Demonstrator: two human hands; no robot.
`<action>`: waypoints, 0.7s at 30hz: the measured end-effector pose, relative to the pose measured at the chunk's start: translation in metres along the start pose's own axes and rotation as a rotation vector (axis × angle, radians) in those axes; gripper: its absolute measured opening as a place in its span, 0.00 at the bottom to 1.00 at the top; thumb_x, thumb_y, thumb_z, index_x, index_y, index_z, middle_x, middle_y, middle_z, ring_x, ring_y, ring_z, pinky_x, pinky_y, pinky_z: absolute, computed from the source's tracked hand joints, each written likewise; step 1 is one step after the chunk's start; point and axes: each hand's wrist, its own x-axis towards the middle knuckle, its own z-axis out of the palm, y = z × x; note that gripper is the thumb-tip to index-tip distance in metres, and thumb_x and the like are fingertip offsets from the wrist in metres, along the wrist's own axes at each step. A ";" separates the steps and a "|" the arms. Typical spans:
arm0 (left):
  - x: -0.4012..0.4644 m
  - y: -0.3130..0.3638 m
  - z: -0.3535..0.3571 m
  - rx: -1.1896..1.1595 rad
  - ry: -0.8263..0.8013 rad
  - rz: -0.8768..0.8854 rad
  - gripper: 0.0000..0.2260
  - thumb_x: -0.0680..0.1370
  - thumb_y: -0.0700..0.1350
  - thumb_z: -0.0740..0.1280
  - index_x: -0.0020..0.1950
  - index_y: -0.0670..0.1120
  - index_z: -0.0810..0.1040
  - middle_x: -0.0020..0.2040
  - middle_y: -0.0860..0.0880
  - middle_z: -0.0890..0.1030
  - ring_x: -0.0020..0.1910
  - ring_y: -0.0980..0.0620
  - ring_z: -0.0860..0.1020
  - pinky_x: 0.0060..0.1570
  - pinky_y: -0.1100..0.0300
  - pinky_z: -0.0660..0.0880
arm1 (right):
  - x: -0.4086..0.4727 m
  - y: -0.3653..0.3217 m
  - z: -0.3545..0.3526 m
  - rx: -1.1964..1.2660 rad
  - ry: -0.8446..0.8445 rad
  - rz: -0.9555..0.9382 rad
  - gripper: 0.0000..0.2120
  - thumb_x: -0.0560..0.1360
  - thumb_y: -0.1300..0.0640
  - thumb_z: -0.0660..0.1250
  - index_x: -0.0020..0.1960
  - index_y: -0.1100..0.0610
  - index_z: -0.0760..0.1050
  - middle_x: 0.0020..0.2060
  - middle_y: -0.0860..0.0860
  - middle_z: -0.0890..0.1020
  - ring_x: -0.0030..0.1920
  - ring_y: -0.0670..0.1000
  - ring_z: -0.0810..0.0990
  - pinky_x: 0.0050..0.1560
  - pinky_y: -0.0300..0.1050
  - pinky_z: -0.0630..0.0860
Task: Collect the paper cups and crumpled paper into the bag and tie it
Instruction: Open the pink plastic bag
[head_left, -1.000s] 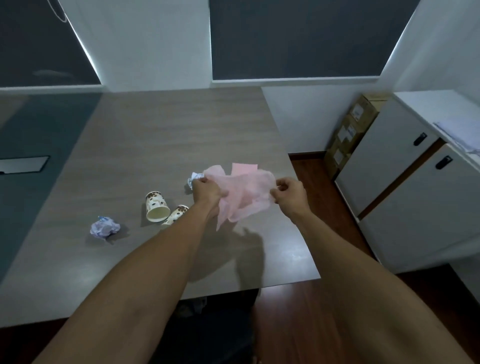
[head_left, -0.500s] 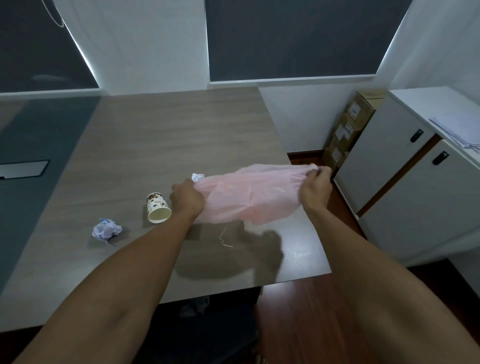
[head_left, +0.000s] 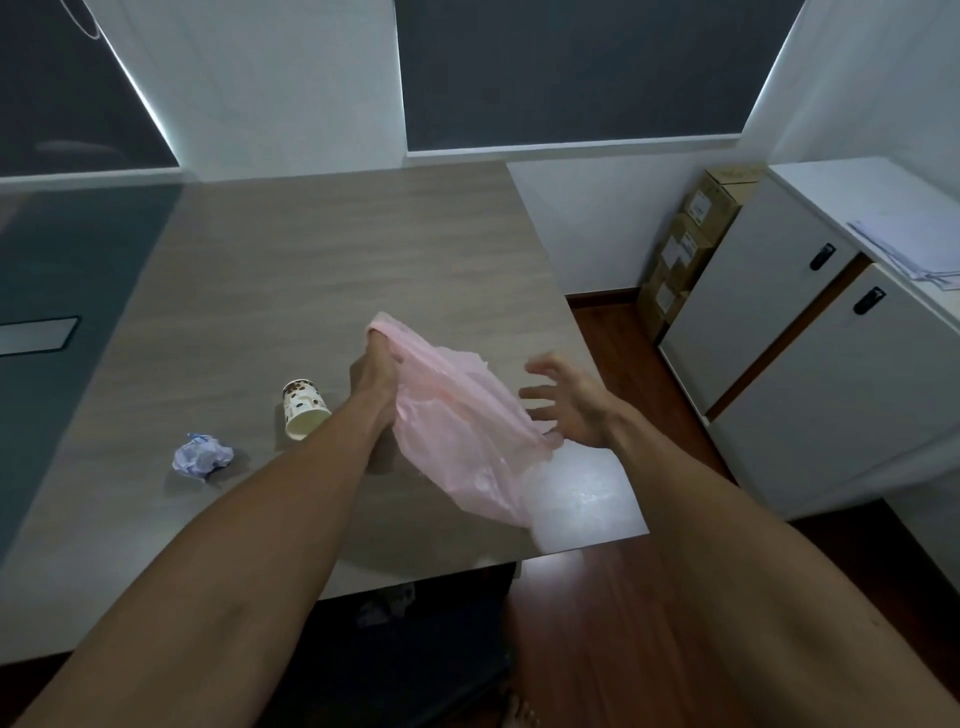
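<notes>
My left hand (head_left: 376, 376) grips one edge of a thin pink plastic bag (head_left: 457, 431), which hangs in the air over the grey wooden table (head_left: 322, 270) and sags down toward the near edge. To the right of the bag my right hand (head_left: 569, 402) hovers with fingers spread, holding nothing. A patterned paper cup (head_left: 303, 408) lies on its side just left of my left forearm. Farther left, a ball of crumpled bluish paper (head_left: 201, 456) sits on the table. Any other cup or paper is hidden behind my left arm and the bag.
White cabinets (head_left: 810, 374) with black handles stand to the right, papers (head_left: 914, 244) on top. Cardboard boxes (head_left: 691, 244) are stacked in the corner. The table's right edge drops to a red-brown floor (head_left: 623, 597). A dark panel (head_left: 36, 335) lies at the far left.
My right hand has let go of the bag and opened. The bag, stretched between both hands before, now hangs from my left hand alone, which has risen slightly.
</notes>
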 end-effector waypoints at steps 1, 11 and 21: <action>-0.002 -0.002 0.003 0.014 0.008 -0.006 0.24 0.76 0.65 0.61 0.46 0.44 0.81 0.47 0.43 0.83 0.46 0.41 0.82 0.50 0.49 0.81 | -0.001 0.001 0.008 -0.114 -0.058 0.016 0.40 0.69 0.35 0.74 0.76 0.42 0.62 0.69 0.52 0.71 0.67 0.62 0.75 0.60 0.66 0.77; 0.004 0.001 -0.018 1.186 -0.213 0.808 0.30 0.68 0.52 0.79 0.66 0.47 0.73 0.59 0.45 0.73 0.57 0.44 0.75 0.58 0.50 0.74 | 0.013 -0.009 -0.010 -0.021 0.779 -0.179 0.13 0.75 0.62 0.59 0.55 0.61 0.80 0.41 0.56 0.82 0.37 0.54 0.80 0.39 0.48 0.79; 0.001 0.008 -0.011 -0.304 -0.302 -0.438 0.13 0.82 0.31 0.58 0.60 0.41 0.79 0.44 0.42 0.84 0.31 0.45 0.85 0.29 0.51 0.82 | -0.015 -0.012 -0.039 0.172 0.856 -0.030 0.16 0.71 0.64 0.61 0.57 0.61 0.77 0.51 0.57 0.82 0.49 0.60 0.80 0.42 0.56 0.77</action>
